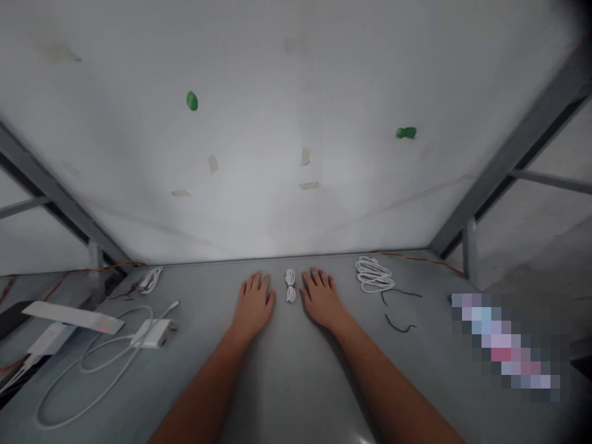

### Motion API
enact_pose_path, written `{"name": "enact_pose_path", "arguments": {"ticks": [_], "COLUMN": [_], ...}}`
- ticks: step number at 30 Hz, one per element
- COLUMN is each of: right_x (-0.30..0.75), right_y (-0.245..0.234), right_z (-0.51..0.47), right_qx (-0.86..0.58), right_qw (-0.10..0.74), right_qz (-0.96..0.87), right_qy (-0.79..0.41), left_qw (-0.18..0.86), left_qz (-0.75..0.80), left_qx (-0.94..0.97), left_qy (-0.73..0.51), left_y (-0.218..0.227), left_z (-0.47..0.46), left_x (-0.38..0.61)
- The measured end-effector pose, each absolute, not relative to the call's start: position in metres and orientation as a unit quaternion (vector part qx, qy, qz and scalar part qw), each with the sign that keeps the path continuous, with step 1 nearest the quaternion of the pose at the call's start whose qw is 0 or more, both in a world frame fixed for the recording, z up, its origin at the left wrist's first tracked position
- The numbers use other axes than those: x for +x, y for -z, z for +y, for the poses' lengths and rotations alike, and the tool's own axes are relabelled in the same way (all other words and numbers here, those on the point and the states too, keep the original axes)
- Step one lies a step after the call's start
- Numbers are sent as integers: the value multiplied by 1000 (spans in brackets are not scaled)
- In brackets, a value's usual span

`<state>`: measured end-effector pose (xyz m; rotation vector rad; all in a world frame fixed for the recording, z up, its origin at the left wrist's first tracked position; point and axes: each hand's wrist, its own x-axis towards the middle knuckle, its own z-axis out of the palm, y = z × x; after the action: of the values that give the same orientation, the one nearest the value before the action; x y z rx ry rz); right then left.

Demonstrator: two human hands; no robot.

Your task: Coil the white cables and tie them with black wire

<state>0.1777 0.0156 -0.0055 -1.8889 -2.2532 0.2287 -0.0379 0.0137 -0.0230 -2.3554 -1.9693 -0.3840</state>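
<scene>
My left hand (253, 303) lies palm down on the grey table (287, 370), its fingers spread and nothing in them. My right hand (322, 297) rests flat in the same way, also holding nothing. Between the two hands sits a small white cable bundle (290, 285), cinched at its middle with a dark tie; neither hand touches it. To the right of my right hand is a larger loosely coiled white cable (374, 274). Two thin black ties (400, 324) lie in front of it.
At the left are a bundled white cable (150, 280), a white charger (152, 333) with a long looping cord, and a white power strip (74, 317). Metal frame posts (469, 246) flank the white wall (259, 123) behind. A pixelated patch (506, 348) covers something at the right.
</scene>
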Motion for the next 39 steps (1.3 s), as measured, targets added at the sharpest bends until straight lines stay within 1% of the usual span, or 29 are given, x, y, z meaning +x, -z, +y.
{"name": "enact_pose_path", "arguments": {"ticks": [26, 32, 39], "right_x": [177, 181, 183], "right_y": [6, 1, -3], "right_z": [16, 16, 13], "right_qx": [-639, -674, -678], "right_qw": [105, 107, 111], "right_qz": [-758, -726, -721], "right_qy": [-84, -84, -85], "left_qw": [7, 4, -7], "left_qz": [-641, -640, -644], "left_qx": [-759, -760, -757], "left_qy": [119, 114, 115], "left_y": [19, 19, 15], "left_z": [13, 13, 13], "left_x": [-38, -38, -38]}}
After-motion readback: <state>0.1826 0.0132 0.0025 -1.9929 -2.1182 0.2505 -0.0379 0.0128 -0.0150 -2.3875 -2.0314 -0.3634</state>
